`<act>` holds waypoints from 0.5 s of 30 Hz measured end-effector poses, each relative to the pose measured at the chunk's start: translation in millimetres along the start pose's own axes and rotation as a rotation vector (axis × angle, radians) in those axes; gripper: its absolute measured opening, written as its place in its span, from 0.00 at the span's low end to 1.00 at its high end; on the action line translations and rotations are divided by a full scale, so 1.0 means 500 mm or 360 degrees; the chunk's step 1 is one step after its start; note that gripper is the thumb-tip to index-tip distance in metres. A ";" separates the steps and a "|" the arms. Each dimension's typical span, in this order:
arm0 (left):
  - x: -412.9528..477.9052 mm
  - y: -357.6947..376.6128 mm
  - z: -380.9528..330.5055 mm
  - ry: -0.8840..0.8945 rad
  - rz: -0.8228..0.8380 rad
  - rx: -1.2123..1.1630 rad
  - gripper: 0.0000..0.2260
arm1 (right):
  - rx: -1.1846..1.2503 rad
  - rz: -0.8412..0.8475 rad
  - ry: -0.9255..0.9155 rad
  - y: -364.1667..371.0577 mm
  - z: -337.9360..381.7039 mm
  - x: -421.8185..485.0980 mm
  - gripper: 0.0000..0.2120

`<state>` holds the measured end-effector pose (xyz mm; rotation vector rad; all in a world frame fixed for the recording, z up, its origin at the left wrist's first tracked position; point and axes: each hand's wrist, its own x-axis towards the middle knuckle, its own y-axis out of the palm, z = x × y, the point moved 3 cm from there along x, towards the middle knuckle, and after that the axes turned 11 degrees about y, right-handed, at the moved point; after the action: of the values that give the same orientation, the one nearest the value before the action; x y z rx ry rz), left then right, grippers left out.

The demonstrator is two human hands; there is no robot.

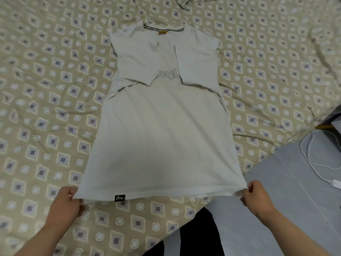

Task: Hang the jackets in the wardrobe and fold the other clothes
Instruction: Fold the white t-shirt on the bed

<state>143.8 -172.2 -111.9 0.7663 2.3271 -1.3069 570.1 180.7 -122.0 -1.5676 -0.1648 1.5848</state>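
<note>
T-shirt (162, 130) laid flat on bed (46, 89), collar at 12 o'clock, sleeves folded inward | hem corner at 7 o'clock is pinched by left hand (64, 202); corner at 5 o'clock is pinched by right hand (255, 196) | fabric judged light, soft, limp; best held at corners, kept taut while folded.

Two hands in view: left hand (64, 202) near left, right hand (255, 197) near right. Both bare. Left forearm (36, 235) and right forearm (295, 231) bare too, from wrist to the near frame edge. Between them, near centre: black clothing (186, 237), plain, matte. A narrow pale wedge cuts into its left side; possibly two trouser legs, cannot tell. Nail detail too blurred to note.
</note>
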 end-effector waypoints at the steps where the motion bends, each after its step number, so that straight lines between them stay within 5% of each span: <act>1: 0.007 0.005 0.000 0.0074 0.0081 0.0136 0.03 | 0.0125 0.0063 0.0016 0.012 0.007 -0.009 0.08; 5: 0.014 0.028 -0.006 0.0603 0.0111 0.0834 0.13 | 0.0252 0.0090 0.0035 0.042 0.018 -0.024 0.17; 9: 0.031 0.059 0.001 0.0995 0.0261 0.1179 0.16 | 0.0202 -0.0045 0.0086 0.070 0.002 -0.015 0.12; 12: 0.033 0.058 -0.038 0.0885 0.0362 0.1036 0.05 | 0.0194 -0.0162 0.0039 0.072 0.005 -0.007 0.07; 15: 0.042 0.050 -0.058 0.0733 0.0404 0.0771 0.16 | 0.0250 -0.0262 -0.0011 0.060 0.016 0.001 0.07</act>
<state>141.5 -130.7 -125.3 1.6065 2.1340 -1.7382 549.3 166.5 -140.1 -1.3915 -0.1651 1.4395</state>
